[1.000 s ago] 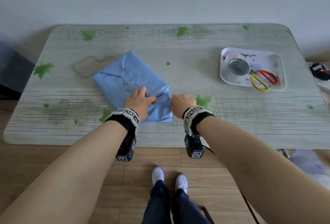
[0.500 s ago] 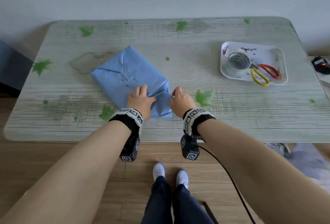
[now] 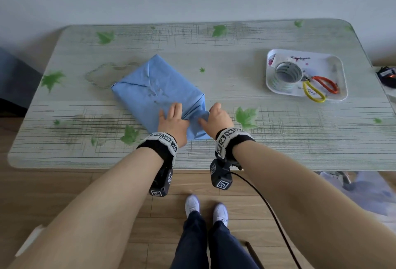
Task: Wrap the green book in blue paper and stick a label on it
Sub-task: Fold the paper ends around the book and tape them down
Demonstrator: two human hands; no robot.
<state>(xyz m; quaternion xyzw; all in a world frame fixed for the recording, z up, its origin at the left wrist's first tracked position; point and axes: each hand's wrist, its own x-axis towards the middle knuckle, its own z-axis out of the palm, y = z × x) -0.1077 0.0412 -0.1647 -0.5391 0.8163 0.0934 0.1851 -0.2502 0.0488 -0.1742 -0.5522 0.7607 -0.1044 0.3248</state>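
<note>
The book is fully covered by blue paper (image 3: 150, 88) and lies at an angle on the table (image 3: 214, 50), a little left of centre. Its far end is folded into a point. No green cover shows. My left hand (image 3: 172, 121) presses flat on the parcel's near end with straight fingers. My right hand (image 3: 216, 119) grips the loose paper flap at the near right corner, fingers curled into the fold. No label is visible on the parcel.
A white tray (image 3: 336, 62) stands at the right of the table with a roll of tape (image 3: 286, 76) and scissors (image 3: 317, 88) with one orange and one yellow handle. A dark object (image 3: 386, 75) lies off the table's right edge. A cable hangs from my right wrist.
My right hand has gathered the near flap inward toward my left hand, creasing the paper. My left hand stays pressed on the parcel. The view has shifted slightly.
</note>
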